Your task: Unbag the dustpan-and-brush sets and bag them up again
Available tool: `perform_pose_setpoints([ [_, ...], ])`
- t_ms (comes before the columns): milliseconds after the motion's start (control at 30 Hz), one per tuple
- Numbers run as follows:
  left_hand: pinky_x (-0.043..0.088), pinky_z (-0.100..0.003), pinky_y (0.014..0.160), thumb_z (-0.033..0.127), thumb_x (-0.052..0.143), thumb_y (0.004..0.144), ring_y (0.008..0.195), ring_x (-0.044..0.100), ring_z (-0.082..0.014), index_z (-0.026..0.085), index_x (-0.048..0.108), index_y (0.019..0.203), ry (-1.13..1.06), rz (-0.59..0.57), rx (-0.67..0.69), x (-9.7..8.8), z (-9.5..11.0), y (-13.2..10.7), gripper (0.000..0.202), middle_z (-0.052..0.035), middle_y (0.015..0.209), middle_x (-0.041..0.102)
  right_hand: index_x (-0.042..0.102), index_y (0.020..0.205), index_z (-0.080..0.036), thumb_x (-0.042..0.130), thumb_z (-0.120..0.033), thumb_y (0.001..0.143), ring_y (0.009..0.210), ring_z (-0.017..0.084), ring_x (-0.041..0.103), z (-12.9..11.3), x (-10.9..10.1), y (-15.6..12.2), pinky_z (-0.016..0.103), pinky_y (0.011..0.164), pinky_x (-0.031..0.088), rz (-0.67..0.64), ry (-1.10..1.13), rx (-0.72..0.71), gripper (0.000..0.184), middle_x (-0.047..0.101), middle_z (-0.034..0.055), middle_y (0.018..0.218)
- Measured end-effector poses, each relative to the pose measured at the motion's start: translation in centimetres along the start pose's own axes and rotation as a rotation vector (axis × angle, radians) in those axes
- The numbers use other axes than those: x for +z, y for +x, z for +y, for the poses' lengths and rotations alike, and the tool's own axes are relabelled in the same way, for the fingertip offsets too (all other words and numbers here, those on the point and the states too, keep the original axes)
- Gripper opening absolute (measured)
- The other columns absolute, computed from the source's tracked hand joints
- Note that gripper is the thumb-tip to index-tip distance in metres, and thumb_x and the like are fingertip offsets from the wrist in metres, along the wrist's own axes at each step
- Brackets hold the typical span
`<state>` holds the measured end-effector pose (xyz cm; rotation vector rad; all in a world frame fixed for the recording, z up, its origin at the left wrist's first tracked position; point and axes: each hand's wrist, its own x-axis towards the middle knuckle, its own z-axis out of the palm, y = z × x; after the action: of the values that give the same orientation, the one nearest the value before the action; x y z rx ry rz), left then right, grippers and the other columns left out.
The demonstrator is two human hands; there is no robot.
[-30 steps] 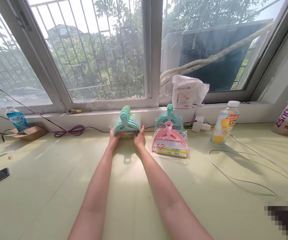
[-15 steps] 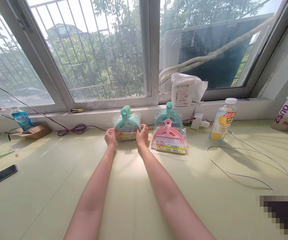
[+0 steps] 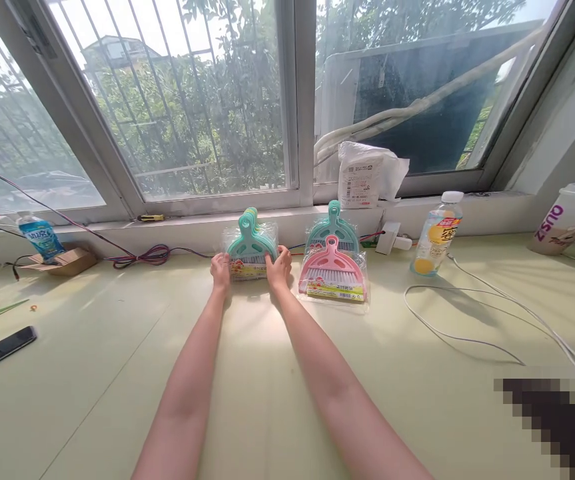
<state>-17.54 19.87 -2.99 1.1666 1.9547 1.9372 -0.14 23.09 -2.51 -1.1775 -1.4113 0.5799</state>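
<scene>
Between my hands stands a stack of wrapped green dustpan-and-brush sets (image 3: 250, 248), upright against the wall under the window. My left hand (image 3: 220, 272) grips its left edge with curled fingers. At the right edge, my right hand (image 3: 278, 268) is closed round it, thumb on the front. Just to the right, a pink dustpan-and-brush set (image 3: 332, 272) in clear plastic leans in front of another green dustpan set (image 3: 334, 225). The backs of the stack and some of my fingers are hidden.
Right of the sets are a white adapter (image 3: 388, 239), a drink bottle (image 3: 436, 237), a looped cable (image 3: 417, 327) and a cup (image 3: 570, 220). On the left lie a phone (image 3: 0, 353), a blue packet (image 3: 41, 238) on cardboard and coiled wires (image 3: 142, 257). A white package (image 3: 362, 180) rests on the sill.
The view has shifted slightly. The tops of the stacked sets now show more behind the front one; both hands keep their hold on the sides.
</scene>
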Motion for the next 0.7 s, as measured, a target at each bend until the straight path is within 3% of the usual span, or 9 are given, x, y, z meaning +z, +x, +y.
perform_pose_setpoints([
  [100,0.031,-0.038,0.105,0.053,0.045,0.089,0.124,0.044,-0.0227,0.021,0.043,0.120,0.020,0.146,0.058,-1.4,0.7,-1.4,0.045,-0.0146,0.136,0.045,0.038,0.130,-0.019,0.046,-0.040,0.091,0.129,0.026,0.040,-0.6,-0.9,-0.8,0.043,0.102,0.038,0.071,0.000,-0.084,0.045,0.044,0.0162,0.136],
  [200,0.028,-0.042,0.107,0.051,0.043,0.090,0.118,0.047,-0.0236,0.020,0.041,0.119,0.110,0.323,0.111,-3.2,1.2,-3.5,0.043,-0.0144,0.132,0.045,0.040,0.130,-0.018,0.041,-0.032,0.093,0.130,0.024,0.039,-1.5,-2.4,-2.1,0.041,0.105,0.035,0.139,-0.043,-0.221,0.039,0.043,0.0163,0.137],
  [300,0.028,-0.045,0.106,0.047,0.047,0.087,0.111,0.050,-0.0244,0.020,0.043,0.113,0.211,0.384,0.156,-4.7,1.8,-6.0,0.037,-0.0130,0.126,0.048,0.046,0.126,-0.023,0.037,-0.019,0.092,0.131,0.022,0.039,-2.4,-5.1,-3.3,0.042,0.107,0.031,0.163,-0.144,-0.289,0.035,0.044,0.0120,0.140],
  [400,0.031,-0.046,0.104,0.042,0.050,0.085,0.100,0.054,-0.0236,0.021,0.046,0.106,0.284,0.330,0.201,-5.5,3.0,-8.6,0.031,-0.0102,0.117,0.053,0.045,0.129,-0.022,0.034,-0.015,0.092,0.137,0.023,0.031,-1.9,-9.8,-3.0,0.050,0.111,0.023,0.330,-0.248,-0.145,0.040,0.039,0.0123,0.146],
  [500,0.035,-0.047,0.102,0.036,0.049,0.082,0.092,0.055,-0.0238,0.020,0.052,0.093,0.319,0.238,0.199,-5.9,4.3,-10.6,0.019,-0.0084,0.103,0.056,0.038,0.138,-0.015,0.038,-0.019,0.092,0.143,0.028,0.019,0.7,-15.8,-1.6,0.057,0.110,0.017,0.457,-0.348,0.079,0.046,0.031,0.0193,0.151],
  [567,0.037,-0.047,0.101,0.032,0.047,0.081,0.089,0.055,-0.0240,0.021,0.055,0.085,0.331,0.172,0.203,-6.0,4.9,-11.5,0.015,-0.0073,0.095,0.057,0.042,0.136,-0.011,0.052,-0.025,0.087,0.139,0.032,0.029,2.9,-19.7,-0.9,0.055,0.108,0.021,0.376,-0.411,0.274,0.051,0.040,0.0241,0.144],
  [600,0.037,-0.047,0.100,0.031,0.046,0.080,0.088,0.056,-0.0241,0.021,0.056,0.082,0.335,0.141,0.205,-6.0,5.1,-11.9,0.014,-0.0069,0.092,0.057,0.048,0.131,-0.011,0.058,-0.028,0.084,0.134,0.033,0.037,3.9,-21.3,-0.7,0.052,0.107,0.026,0.267,-0.425,0.321,0.051,0.051,0.0245,0.135],
  [700,0.040,-0.048,0.099,0.028,0.046,0.078,0.086,0.057,-0.0237,0.020,0.060,0.078,0.334,0.054,0.181,-6.0,5.5,-13.2,0.016,-0.0063,0.089,0.058,0.062,0.115,-0.020,0.067,-0.031,0.080,0.116,0.028,0.056,5.7,-24.5,-0.9,0.043,0.102,0.035,0.022,-0.398,0.340,0.037,0.068,0.0127,0.112],
])
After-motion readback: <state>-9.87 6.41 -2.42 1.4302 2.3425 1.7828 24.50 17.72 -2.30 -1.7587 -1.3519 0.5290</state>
